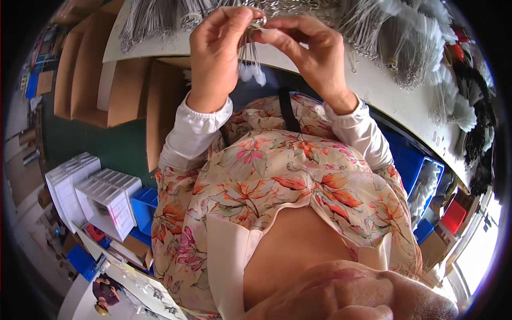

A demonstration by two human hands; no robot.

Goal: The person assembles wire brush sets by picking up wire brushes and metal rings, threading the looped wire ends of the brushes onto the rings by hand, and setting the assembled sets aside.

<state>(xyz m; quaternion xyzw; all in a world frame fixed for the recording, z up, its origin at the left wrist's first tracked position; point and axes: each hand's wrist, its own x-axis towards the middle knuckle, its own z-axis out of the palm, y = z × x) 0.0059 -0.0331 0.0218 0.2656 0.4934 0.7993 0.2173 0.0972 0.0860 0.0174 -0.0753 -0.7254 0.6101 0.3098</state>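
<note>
Over the near edge of the white table [152, 49], both my hands are raised close together. Between thumb and fingers, my left hand [215, 64] holds a few thin wire brushes [258, 74], whose white bristly tips hang down below it. A small shiny metal ring [263, 21] shows at the top of the wires, by my left thumb. My right hand [322, 58] reaches in from the other side, its thumb and index finger pinched at the ring and wire ends. The fingertips partly hide what exactly the right hand grips.
Bundles of grey wire brushes [152, 24] lie at the table's far left, more with white bristles [410, 48] at right beside black ones [474, 128]. Open cardboard boxes [125, 88], white crates [109, 197] and a blue bin [424, 178] stand around. Another person [106, 293] is far off, lower left.
</note>
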